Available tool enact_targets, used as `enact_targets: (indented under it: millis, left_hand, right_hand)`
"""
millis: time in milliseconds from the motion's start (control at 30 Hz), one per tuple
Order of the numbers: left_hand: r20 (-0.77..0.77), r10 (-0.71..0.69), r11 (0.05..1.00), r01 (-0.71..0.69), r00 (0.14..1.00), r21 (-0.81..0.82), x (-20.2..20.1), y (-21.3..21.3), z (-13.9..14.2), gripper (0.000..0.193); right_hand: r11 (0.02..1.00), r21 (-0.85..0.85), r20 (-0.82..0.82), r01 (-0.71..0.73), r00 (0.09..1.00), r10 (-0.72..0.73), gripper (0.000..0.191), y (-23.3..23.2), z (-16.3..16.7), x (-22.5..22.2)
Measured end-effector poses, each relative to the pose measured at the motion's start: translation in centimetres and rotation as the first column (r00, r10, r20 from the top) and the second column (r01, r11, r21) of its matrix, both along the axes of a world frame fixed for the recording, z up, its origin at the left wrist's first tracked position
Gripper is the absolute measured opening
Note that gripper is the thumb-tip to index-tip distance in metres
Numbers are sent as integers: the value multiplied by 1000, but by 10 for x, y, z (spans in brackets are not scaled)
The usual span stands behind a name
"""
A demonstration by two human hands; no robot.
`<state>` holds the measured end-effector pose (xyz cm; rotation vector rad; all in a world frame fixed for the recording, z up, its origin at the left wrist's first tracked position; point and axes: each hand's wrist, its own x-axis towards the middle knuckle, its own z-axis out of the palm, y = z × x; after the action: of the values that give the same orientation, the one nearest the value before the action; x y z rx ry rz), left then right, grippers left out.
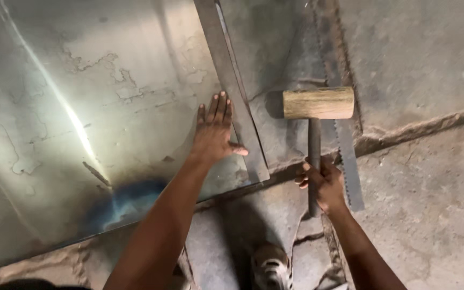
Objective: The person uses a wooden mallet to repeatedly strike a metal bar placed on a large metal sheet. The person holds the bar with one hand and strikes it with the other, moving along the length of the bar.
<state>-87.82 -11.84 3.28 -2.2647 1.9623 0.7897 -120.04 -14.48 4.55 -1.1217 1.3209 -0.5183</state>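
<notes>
a: left hand (213, 131) first. we see it flat, fingers spread and straight, palm down on the metal sheet (81, 118), near the sheet's right edge. gripping nothing, just pressing.

b: agreed. thumb sticks out to the right, onto the folded strip (232, 80) that runs along that edge of the sheet. the strip goes from the top of the view down to about the wrist.

a: right hand (323, 185)?

b: we see it closed tight around the dark handle of the mallet (318, 103), low on the handle, a short end poking out below the fist. wooden head is up, lying crosswise, just right of the strip.

a: is the mallet head touching anything?

b: we cannot tell if it rests on the floor or hangs above it. there's a shadow to its left.

a: under the mallet we see a long flat metal bar (345, 145) lying on the concrete floor (425, 204), running top to bottom, passing behind the head and beside the right hand.

b: sheet lies on the floor too, shiny, with a bluish burnt patch (130, 201) near the left forearm. a shoe (271, 271) shows at the bottom between the arms.
</notes>
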Motion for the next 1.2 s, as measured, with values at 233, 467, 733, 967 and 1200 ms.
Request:
enact_targets:
  millis: [233,467,733,967,1200]
  left_hand:
    - [105,68,995,-75,992,62,16,-77,-2,152]
    - [86,49,988,-61,995,145,16,-74,7,158]
    - [103,28,980,-48,994,195,15,-77,20,159]
    - [130,29,983,-52,991,177,16,-76,21,161]
    - [124,50,982,-72,991,173,14,-76,17,162]
  right_hand:
    - [991,-133,-104,-3,994,-11,29,-31,39,24]
    - [997,42,129,-64,990,58,27,-30,32,55]
    - [990,121,77,-68,995,59,31,-50,51,88]
    - [992,8,29,-125,992,124,30,-53,44,104]
    - [971,-238,15,6,1000,-3,31,-44,57,118]
